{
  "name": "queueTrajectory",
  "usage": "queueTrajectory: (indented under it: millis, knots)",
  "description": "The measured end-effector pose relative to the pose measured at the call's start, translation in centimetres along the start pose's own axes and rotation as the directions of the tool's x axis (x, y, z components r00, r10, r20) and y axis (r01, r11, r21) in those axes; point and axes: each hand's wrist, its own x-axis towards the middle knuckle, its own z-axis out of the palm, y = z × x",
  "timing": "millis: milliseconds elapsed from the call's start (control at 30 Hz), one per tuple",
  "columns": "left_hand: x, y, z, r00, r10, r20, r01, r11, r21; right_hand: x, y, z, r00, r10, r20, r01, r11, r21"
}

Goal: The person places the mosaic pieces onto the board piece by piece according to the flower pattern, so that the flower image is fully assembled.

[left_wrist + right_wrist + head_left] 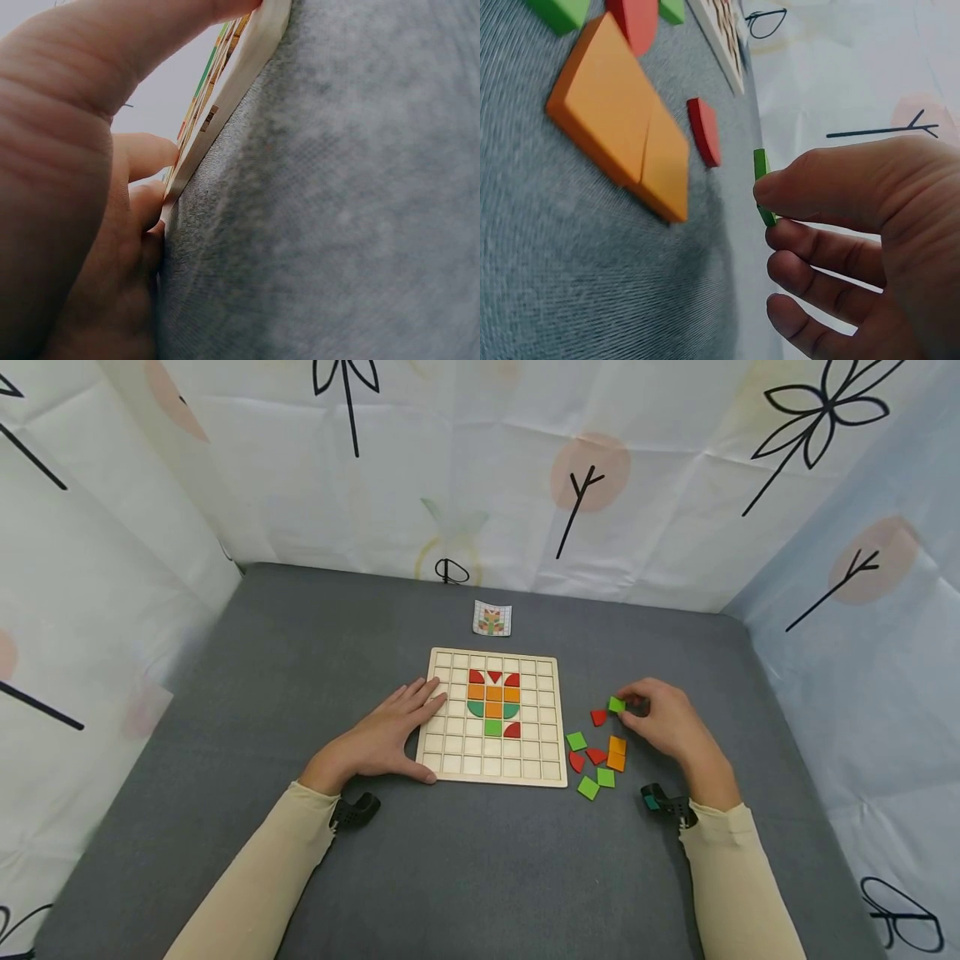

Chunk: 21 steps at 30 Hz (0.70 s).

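Observation:
A square wooden grid board [540,760] lies on the grey table, with red, orange, green and light-green pieces set in its middle cells. My left hand [390,727] rests along the board's left edge, fingers spread and thumb at the near corner. In the left wrist view the thumb [150,45] touches the board's side [225,97]. To the right of the board, my right hand [667,722] pinches a light-green square tile [617,705] between thumb and fingers. The right wrist view shows that tile [763,187] edge-on, raised off the table.
Loose pieces lie right of the board: orange squares [616,753], red pieces [596,756] and several light-green squares [588,788]. Behind the board is a small pattern card [492,618]. Printed fabric [510,485] hangs around the table [480,868].

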Motion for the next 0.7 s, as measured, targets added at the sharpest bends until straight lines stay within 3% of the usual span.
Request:
queueTrajectory:
  millis: [700]
  knots:
    - [0.0, -0.1, 0.1, 1.0, -0.002, 0.004, 0.002, 1.0, -0.005, -0.8, -2.6, -0.9, 0.995, -0.092, -0.029, 0.092, 0.996, -0.003]
